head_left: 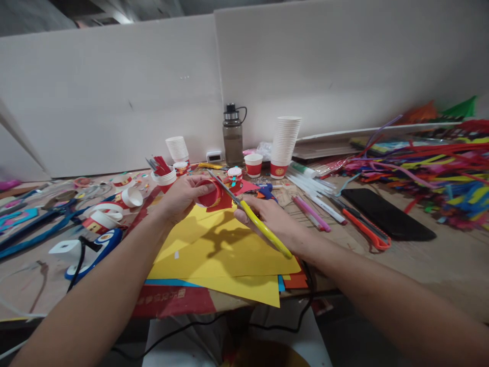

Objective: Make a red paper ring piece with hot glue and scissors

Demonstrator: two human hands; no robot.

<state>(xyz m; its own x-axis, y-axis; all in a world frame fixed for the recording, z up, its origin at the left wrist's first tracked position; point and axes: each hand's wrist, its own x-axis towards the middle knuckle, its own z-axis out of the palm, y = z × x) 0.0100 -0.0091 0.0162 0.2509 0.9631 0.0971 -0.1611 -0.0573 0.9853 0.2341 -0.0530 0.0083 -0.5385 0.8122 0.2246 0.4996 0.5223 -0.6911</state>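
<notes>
My left hand (187, 196) is closed on a small red paper cup (211, 193), pinching its rim between thumb and fingers. The cup is tilted and looks cut down, though its far side is hard to make out. In my right hand (263, 214) is a pair of scissors (263, 224) with yellow handles, the blades pointing up and left beside the cup. Whether the blades touch it I cannot tell. Below both hands lie yellow paper sheets (191, 255). A red paper piece (247, 187) lies just behind the scissors.
A stack of paper cups (286, 142) and a water bottle (233, 140) stand at the back. To the right lie a phone (387, 214), a red utility knife (367, 229), markers (311, 213) and colourful pipe cleaners (420, 173). Cut cups (103, 218) and a blue-and-white device (95, 255) sit left.
</notes>
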